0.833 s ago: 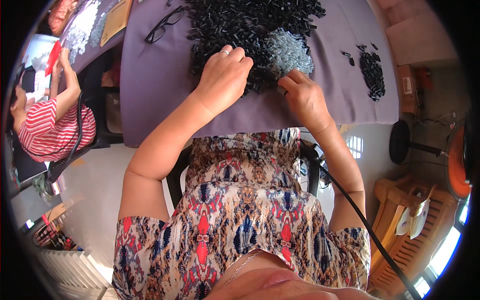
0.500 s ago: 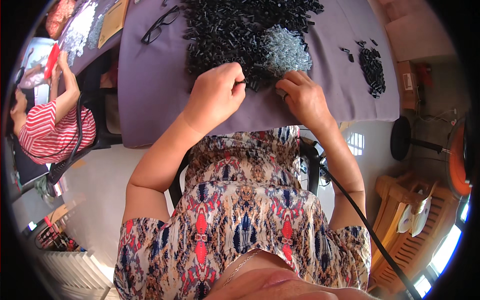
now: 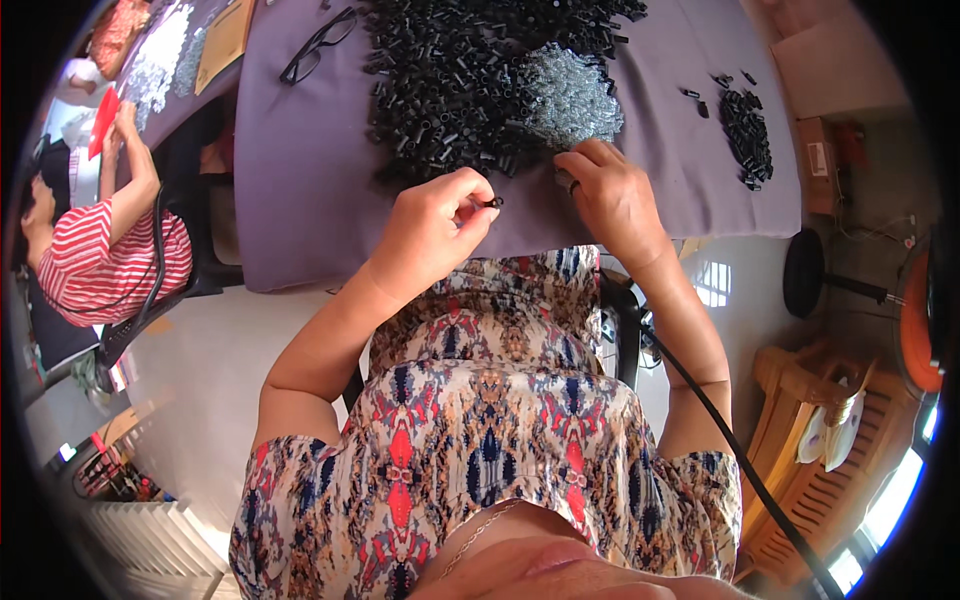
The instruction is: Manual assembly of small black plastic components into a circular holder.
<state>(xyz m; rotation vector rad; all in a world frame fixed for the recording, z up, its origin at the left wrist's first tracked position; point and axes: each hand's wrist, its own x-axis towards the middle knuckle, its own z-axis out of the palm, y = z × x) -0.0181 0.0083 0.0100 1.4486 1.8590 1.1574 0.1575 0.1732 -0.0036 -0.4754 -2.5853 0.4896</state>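
My left hand (image 3: 435, 222) is closed in a pinch near the table's front edge. A small black tube-shaped piece (image 3: 496, 202) pokes out between its thumb and forefinger. Just beyond it spreads a large heap of short black tubes (image 3: 440, 100). My right hand (image 3: 612, 192) has its fingers curled down at the near side of a mound of small clear pieces (image 3: 570, 95). Its fingertips are pressed together, and whatever they hold is hidden. A gap separates the two hands.
A smaller group of black tubes (image 3: 745, 140) lies on the right of the purple-covered table (image 3: 680, 195). Black-framed glasses (image 3: 318, 48) rest at the upper left. Another person in a striped top (image 3: 120, 250) works at the left. A black cable (image 3: 740, 460) runs past my right arm.
My left hand has drawn back toward me from the black heap, with the black piece now showing at its fingertips. My right hand has barely shifted beside the clear mound.
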